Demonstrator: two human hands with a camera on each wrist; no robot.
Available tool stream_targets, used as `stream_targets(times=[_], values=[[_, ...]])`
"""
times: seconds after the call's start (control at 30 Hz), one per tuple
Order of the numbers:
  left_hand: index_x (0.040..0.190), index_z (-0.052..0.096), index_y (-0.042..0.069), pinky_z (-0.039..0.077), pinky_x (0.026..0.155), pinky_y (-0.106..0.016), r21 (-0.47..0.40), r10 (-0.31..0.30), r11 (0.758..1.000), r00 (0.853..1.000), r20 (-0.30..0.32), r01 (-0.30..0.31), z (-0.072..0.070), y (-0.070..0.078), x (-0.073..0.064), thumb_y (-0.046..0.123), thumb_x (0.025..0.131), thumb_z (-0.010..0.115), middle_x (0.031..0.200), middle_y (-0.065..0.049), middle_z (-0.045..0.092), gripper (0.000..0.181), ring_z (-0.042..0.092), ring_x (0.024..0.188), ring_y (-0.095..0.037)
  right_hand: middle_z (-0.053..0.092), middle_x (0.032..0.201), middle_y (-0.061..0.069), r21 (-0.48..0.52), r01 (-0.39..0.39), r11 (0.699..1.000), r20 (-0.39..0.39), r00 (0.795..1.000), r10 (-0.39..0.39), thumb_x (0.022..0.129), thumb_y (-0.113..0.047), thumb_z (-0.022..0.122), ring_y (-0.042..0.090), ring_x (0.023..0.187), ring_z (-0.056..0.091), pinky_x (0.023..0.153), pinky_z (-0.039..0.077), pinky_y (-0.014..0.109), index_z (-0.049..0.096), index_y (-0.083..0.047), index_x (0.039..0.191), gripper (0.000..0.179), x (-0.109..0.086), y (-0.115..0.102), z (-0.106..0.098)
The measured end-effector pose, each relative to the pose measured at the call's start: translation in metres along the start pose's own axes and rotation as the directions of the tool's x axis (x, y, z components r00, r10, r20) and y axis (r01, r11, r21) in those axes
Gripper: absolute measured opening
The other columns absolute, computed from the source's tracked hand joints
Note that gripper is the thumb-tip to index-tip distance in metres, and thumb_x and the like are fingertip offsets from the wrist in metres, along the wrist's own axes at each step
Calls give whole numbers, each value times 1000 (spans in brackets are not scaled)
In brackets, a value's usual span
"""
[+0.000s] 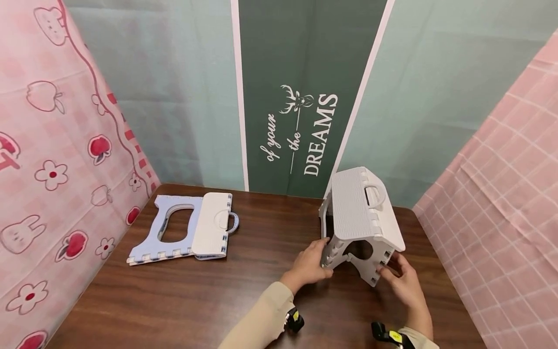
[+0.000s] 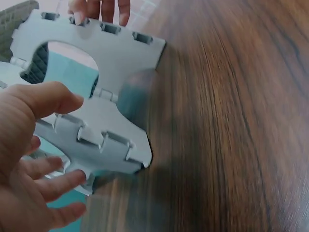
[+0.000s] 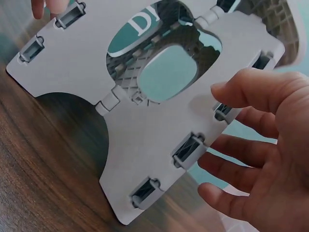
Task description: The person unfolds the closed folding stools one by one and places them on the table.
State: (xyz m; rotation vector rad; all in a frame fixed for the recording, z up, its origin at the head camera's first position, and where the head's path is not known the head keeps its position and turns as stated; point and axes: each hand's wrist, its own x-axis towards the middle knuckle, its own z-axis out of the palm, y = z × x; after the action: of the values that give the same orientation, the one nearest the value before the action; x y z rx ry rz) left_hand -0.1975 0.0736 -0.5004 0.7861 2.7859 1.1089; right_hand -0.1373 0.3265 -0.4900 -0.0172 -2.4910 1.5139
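Note:
A white-and-grey folding step stool stands on the right of the table, partly unfolded, its two top panels peaked like a roof. Thumb and fingers of my left hand lie on either side of the left leg's near edge, loosely gripping it. On the opposite side, my right hand holds the right leg's edge, thumb on the end panel and fingers behind it. The hinged end panel is bent at its middle. Far left, a blue-and-white folding stool lies folded flat, touched by neither hand.
The brown wooden table carries both stools. Behind it hangs a green cloth with white lettering. A pink patterned cloth borders the left, a pink checked cloth the right.

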Motion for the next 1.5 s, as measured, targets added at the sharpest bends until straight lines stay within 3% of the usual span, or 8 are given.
stream_targets(times=[0.17,0.47,0.73,0.87,1.03,1.17,1.37,1.5], values=[[138,41,11,44,84,-35,-14,-27,1000,998,-55,26,-5,5,-4,26,69,75,128,-7,50,77,55,104,-22,52,116,21,-62,10,998,-40,999,-13,87,-4,63,-8,95,48,74,43,11,44,9,126,45,-3,-9,-3],[133,47,13,45,84,-31,-60,15,998,990,-144,-24,-18,8,-3,26,73,71,125,-7,51,66,54,106,-21,54,115,23,-153,12,988,-154,987,-36,85,-7,67,1,95,52,77,40,11,46,5,125,47,-9,-32,-9],[133,46,15,43,89,-33,-100,76,989,964,-254,-105,-35,21,-2,27,77,71,128,-4,48,63,49,115,-18,51,109,-9,-143,8,990,-271,961,-47,80,-2,70,-1,102,46,78,36,10,47,-2,132,56,-7,-53,-12],[133,47,14,42,91,-31,-95,145,978,937,-317,-184,-41,28,-2,25,78,71,130,-4,46,61,46,117,-16,52,105,-13,-117,82,990,-323,939,-116,74,8,71,0,99,48,79,34,12,51,-3,129,60,-5,-58,-11],[128,50,11,41,92,-29,-63,241,956,887,-395,-288,-45,39,-3,23,76,71,131,-7,44,58,44,119,-17,55,113,1,-144,203,969,-326,915,-240,69,14,72,2,99,48,77,34,14,56,0,125,60,-2,-65,-10],[127,51,13,41,91,-29,-35,298,940,864,-406,-341,-47,47,-2,24,77,70,132,-8,44,55,42,120,-18,52,124,9,-175,295,939,-309,889,-337,66,15,72,1,105,46,79,33,13,56,5,122,59,1,-74,-8],[124,55,16,41,89,-27,-19,319,934,858,-403,-357,-48,52,3,26,79,69,132,-5,45,49,43,119,-16,51,123,1,-187,385,904,-284,860,-425,65,19,69,0,106,46,81,34,12,57,11,115,53,1,-104,-3],[122,59,17,41,89,-27,-39,318,932,864,-391,-361,-48,56,6,28,81,68,132,-4,47,44,43,119,-15,53,123,11,-178,417,891,-275,849,-452,64,19,70,3,114,44,87,32,12,59,10,114,52,9,-101,0]])
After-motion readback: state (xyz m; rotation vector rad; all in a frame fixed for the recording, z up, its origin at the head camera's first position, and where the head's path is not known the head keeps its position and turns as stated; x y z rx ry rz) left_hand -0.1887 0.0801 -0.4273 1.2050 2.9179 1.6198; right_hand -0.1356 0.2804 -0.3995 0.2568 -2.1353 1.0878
